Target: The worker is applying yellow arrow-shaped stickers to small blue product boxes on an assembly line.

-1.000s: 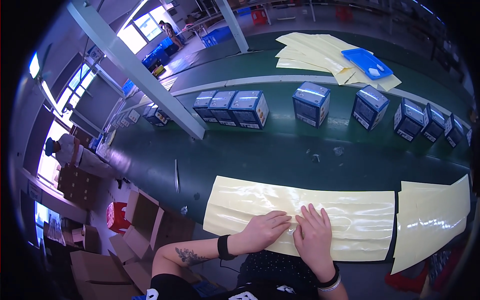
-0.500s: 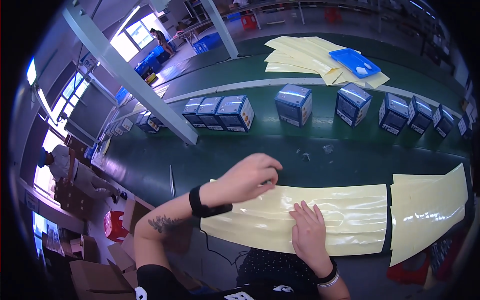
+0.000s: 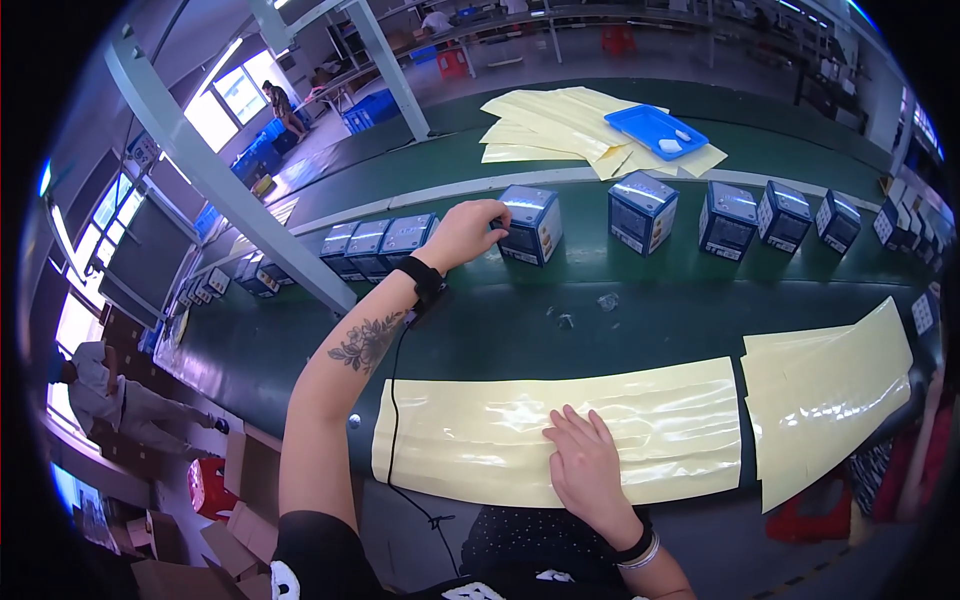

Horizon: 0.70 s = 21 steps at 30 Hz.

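Observation:
My left hand [image 3: 466, 236] is stretched forward with its fingers curled and the thumb drawn toward the fingertips. It overlaps the left edge of a dark blue printed carton [image 3: 535, 228] on the green conveyor belt; whether it touches the carton, or pinches something small, I cannot make out. On a long, glossy pale-yellow sheet [image 3: 670, 430] my right hand [image 3: 588, 462] lies flat, fingers extended. The sheet spans the near edge in front of me. From a black band on my left wrist a thin black cord hangs down across the sheet.
More blue cartons [image 3: 642, 215] stand in a row along the belt [image 3: 450, 320]. Further yellow sheets [image 3: 825, 400] lie at the right, others [image 3: 540, 125] on the far side beside a blue tray [image 3: 655, 130]. Clear plastic scraps [image 3: 607, 301] lie mid-belt. A metal post [image 3: 240, 190] rises at left.
My left hand has moved forward from above the yellow sheet to the blue carton. My right hand remains flat on the sheet. The whole view has shifted somewhat.

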Each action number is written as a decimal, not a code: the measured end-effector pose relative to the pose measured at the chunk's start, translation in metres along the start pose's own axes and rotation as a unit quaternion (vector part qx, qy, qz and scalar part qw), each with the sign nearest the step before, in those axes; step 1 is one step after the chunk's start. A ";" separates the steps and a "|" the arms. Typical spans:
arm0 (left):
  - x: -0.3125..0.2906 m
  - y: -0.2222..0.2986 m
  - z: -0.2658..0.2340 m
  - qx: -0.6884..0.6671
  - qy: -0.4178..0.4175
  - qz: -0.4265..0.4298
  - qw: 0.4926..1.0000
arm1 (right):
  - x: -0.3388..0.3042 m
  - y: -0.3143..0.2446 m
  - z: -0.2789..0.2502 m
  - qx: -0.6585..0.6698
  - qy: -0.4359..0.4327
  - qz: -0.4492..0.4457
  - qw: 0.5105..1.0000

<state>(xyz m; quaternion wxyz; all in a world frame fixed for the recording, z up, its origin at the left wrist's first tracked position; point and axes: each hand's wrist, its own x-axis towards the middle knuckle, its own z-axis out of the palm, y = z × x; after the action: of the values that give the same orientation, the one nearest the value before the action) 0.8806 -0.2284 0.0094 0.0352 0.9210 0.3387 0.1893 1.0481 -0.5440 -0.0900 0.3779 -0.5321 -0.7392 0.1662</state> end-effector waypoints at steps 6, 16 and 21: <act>0.002 -0.006 0.007 0.016 0.045 0.005 0.999 | 0.001 0.004 -0.002 -0.004 -0.001 0.003 1.000; -0.008 0.002 0.017 0.000 0.122 -0.001 0.992 | -0.009 0.003 -0.009 -0.013 0.015 -0.005 1.000; -0.003 -0.002 0.031 0.096 0.118 0.044 0.987 | -0.009 0.016 -0.007 0.091 0.071 -0.014 0.993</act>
<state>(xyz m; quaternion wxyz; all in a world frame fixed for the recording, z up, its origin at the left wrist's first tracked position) 0.8885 -0.2272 -0.0205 -0.1023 0.9055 0.3159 0.2643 1.0653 -0.5470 -0.0989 0.4788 -0.4955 -0.6996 0.1892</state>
